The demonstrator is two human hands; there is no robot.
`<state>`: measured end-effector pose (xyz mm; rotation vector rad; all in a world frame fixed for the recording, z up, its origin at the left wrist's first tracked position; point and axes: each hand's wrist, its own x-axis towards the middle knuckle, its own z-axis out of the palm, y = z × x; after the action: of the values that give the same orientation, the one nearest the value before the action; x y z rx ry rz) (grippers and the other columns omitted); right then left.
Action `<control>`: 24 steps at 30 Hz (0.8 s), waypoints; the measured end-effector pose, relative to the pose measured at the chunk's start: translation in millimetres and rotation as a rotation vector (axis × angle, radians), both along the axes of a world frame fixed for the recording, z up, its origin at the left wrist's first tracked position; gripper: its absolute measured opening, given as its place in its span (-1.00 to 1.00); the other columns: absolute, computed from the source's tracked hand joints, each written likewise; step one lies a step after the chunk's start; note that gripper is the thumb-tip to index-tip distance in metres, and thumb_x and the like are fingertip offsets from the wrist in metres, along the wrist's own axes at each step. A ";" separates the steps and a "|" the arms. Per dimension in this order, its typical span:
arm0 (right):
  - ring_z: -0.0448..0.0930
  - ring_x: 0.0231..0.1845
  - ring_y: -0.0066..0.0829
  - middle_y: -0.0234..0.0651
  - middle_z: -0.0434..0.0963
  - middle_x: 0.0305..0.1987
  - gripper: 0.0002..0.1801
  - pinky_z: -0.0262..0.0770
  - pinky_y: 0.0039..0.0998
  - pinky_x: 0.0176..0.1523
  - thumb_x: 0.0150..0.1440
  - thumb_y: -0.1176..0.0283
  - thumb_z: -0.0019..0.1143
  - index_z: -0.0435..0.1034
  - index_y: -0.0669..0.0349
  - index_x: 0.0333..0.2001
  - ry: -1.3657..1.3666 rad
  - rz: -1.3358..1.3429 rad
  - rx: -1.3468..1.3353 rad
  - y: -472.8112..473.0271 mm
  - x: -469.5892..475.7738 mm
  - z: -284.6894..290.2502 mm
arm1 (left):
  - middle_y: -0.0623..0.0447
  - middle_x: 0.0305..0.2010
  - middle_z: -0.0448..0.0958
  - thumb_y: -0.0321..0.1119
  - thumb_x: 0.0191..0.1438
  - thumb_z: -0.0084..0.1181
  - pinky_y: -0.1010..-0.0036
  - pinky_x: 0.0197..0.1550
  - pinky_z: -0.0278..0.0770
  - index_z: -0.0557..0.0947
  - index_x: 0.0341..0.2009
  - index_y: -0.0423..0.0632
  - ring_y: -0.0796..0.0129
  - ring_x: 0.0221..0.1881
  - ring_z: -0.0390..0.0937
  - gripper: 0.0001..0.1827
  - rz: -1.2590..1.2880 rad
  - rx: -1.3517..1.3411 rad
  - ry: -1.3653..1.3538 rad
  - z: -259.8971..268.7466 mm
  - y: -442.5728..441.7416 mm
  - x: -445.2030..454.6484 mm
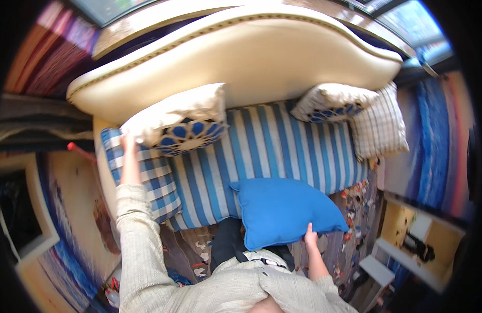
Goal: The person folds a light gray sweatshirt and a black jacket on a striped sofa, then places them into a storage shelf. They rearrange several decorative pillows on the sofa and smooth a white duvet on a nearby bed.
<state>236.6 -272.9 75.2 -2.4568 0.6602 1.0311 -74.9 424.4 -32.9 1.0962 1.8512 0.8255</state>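
Note:
My right hand (311, 237) grips the lower right edge of a plain blue pillow (288, 211), which overhangs the front edge of the striped seat cushion (260, 148). Over at the left end, my left hand (130, 141) is at the lower left corner of a white cushion with a blue lattice pattern (186, 117). Its fingers look blurred against the bright fabric, so whether they grip the corner is unclear. Beneath that forearm, a blue-and-white checked pillow (157, 180) lies on the seat.
A cream upholstered backrest (256, 54) with a studded rim rises behind the seat. At the right end lean another lattice-patterned cushion (331, 101) and a plaid pillow (382, 123). An open drawer (413, 238) stands at lower right. Small scraps (348, 236) litter the patterned floor.

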 end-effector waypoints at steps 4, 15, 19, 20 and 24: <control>0.52 -0.53 -0.38 -0.16 0.52 -0.40 -0.35 0.45 -0.36 -0.52 0.18 -0.05 -0.23 0.36 0.46 -0.14 -0.129 -0.092 0.182 -4.6 -3.6 -11.3 | -0.04 -0.14 0.49 0.10 0.06 0.04 0.18 -0.39 0.45 0.43 -0.04 -0.14 0.14 -0.27 0.48 -0.42 0.145 -0.284 -0.166 -1.2 -4.6 -9.3; 0.48 -0.58 -0.40 -0.23 0.48 -0.50 -0.51 0.41 -0.41 -0.52 0.21 0.10 -0.15 0.36 0.43 -0.32 -0.253 -0.281 0.394 38.2 28.6 47.7 | -0.22 0.12 0.33 0.12 0.00 0.08 0.16 0.04 0.39 0.36 -0.01 -0.37 0.05 0.10 0.33 -0.25 0.359 -0.156 -0.502 76.5 -156.6 104.9; 0.47 -0.61 -0.42 -0.26 0.45 -0.58 -0.52 0.41 -0.44 -0.56 0.21 0.11 -0.14 0.36 0.41 -0.38 -0.195 -0.301 0.483 24.8 46.4 58.2 | -0.04 0.05 0.37 -0.04 0.06 0.07 0.25 -0.02 0.39 0.40 -0.03 -0.13 0.20 0.08 0.30 -0.50 -0.174 -0.405 -0.316 40.6 -226.0 143.0; 0.47 -0.63 -0.43 -0.26 0.44 -0.59 -0.52 0.41 -0.44 -0.56 0.21 0.11 -0.14 0.36 0.41 -0.39 -0.168 -0.316 0.493 15.3 50.6 55.3 | -0.02 0.08 0.33 -0.04 0.04 0.09 0.25 0.00 0.37 0.36 0.02 -0.09 0.20 0.10 0.27 -0.47 -0.221 -0.423 -0.378 51.2 -245.2 169.7; 0.44 -0.68 -0.44 -0.28 0.42 -0.65 -0.55 0.44 -0.45 -0.57 0.21 0.13 -0.15 0.34 0.38 -0.41 -0.033 -0.267 0.584 -18.3 76.9 47.1 | -0.08 0.27 0.06 -0.01 -0.02 0.17 0.17 0.12 0.28 0.16 0.19 -0.06 0.10 0.23 0.13 -0.22 -0.505 -0.539 -0.528 101.6 -281.5 287.9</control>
<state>313.5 -291.2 122.4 -1.8233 0.5578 0.9152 213.0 142.9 68.7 0.8325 1.1719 0.2517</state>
